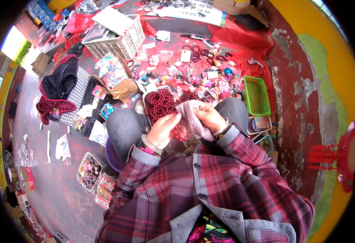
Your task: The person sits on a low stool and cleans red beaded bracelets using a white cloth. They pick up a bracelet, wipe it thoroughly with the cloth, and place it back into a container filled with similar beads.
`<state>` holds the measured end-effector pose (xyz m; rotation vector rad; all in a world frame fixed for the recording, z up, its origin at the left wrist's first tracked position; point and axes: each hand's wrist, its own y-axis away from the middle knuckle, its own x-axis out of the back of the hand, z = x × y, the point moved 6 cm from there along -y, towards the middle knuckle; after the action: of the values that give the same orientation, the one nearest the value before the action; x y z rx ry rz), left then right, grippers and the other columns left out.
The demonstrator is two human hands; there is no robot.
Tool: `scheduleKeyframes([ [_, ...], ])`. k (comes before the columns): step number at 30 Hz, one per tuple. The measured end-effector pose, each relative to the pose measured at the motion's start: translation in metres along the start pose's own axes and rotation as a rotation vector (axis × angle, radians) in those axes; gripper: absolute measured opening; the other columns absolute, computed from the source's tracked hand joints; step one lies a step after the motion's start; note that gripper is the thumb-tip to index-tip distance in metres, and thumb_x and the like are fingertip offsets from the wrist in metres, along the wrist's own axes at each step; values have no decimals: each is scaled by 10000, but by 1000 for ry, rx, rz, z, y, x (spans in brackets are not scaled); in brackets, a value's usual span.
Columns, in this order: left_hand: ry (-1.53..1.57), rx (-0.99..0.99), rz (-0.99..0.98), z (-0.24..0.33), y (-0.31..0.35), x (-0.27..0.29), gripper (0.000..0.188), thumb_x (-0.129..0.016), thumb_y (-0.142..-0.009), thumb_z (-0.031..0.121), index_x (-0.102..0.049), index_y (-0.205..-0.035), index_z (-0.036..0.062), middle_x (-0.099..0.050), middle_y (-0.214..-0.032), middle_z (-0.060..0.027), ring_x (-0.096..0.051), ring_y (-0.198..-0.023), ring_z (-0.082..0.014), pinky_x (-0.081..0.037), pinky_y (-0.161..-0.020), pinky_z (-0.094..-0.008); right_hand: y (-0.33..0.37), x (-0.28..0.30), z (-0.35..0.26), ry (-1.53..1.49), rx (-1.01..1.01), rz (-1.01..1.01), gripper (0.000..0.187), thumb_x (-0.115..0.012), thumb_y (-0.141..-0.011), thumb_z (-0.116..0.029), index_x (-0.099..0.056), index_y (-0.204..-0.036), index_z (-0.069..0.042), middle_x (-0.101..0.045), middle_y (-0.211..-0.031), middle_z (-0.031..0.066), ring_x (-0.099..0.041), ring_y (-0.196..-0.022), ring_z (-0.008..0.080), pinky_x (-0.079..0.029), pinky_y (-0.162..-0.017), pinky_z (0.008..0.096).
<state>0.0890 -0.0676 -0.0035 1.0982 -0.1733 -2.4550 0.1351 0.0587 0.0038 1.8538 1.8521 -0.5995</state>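
Note:
My left hand (163, 131) is closed in a pinch in front of my lap, and red beads (180, 133) show just below its fingers. My right hand (210, 117) grips a pinkish-grey cloth (190, 118), which hangs between the two hands and touches the left fingertips. Beyond my hands, between my knees, a white container (148, 95) is heaped with dark red bead bracelets (160, 104). More dark red bracelets (187, 96) lie at its right side. The cloth and fingers partly hide the beads in my left hand.
Small colourful trinkets (210, 83) spread over the red cloth ahead. A green basket (257, 95) stands at the right by the wall. At the left are a cardboard box (125, 91), a white crate (118, 40), a chair with a jacket (62, 83) and a basket of hair ties (90, 172).

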Motion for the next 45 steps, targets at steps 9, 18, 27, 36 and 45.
scheduleKeyframes([
  [9,238,-140,70,8,0,2,199,-488,-934,214,-548,-974,28,-585,-771,-83,-553,-647,-176,-479,-643,-296,4,-39,-7,-265,-109,-323,506,-617,-854,-251,-429,-1248,5,-589,-1078,131,-605,-961,216,-489,-864,337],
  [18,424,-422,-116,24,2,4,242,-492,-924,264,-561,-977,38,-570,-789,-83,-552,-701,-194,-472,-780,-403,5,-21,13,-283,-140,-129,610,-670,-805,-300,-426,-1276,1,-583,-1124,99,-583,-998,177,-473,-868,304],
  [27,-154,-79,-118,21,6,-5,278,-472,-937,260,-544,-1000,-1,-624,-861,-132,-618,-824,-241,-483,-790,-374,5,-16,-25,122,-146,-147,331,-603,-862,-188,-527,-1127,-3,-601,-993,53,-570,-887,125,-466,-805,287],
  [36,-140,-151,-154,32,7,-18,167,-502,-927,159,-537,-946,-3,-577,-739,-66,-568,-696,-145,-462,-667,-263,4,-22,-41,267,-142,-160,315,-572,-875,-118,-513,-1162,-6,-601,-1030,60,-573,-933,138,-468,-829,290],
  [45,325,-328,-284,42,9,-11,152,-504,-917,143,-546,-1022,41,-564,-734,-83,-558,-707,-212,-459,-822,-395,4,-28,-24,-45,-130,-236,444,-639,-837,-193,-489,-1209,-2,-605,-1050,62,-595,-925,142,-486,-809,276],
])
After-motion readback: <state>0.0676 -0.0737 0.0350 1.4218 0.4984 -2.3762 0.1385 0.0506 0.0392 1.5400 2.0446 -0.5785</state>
